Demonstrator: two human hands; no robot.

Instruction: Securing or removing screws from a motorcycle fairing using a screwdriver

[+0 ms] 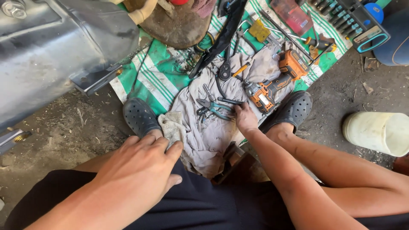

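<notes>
My left hand (142,164) rests flat on my left knee, fingers together and holding nothing, just below a crumpled pale rag (172,125). My right hand (245,117) reaches down to a grey cloth (213,136) on the ground. Its fingers touch the tools lying there, beside teal-handled pliers (215,110); whether they grip one I cannot tell. An orange and black cordless impact wrench (272,87) lies just right of that hand. A ratchet (226,70) and loose sockets (202,113) lie on the cloth too.
My feet in dark perforated clogs (139,116) (294,108) stand on either side of the cloth. A grey metal vehicle part (55,47) fills the upper left. A socket set case (353,19) lies top right, a white bucket (377,132) at right. A green striped mat (157,72) covers dirt.
</notes>
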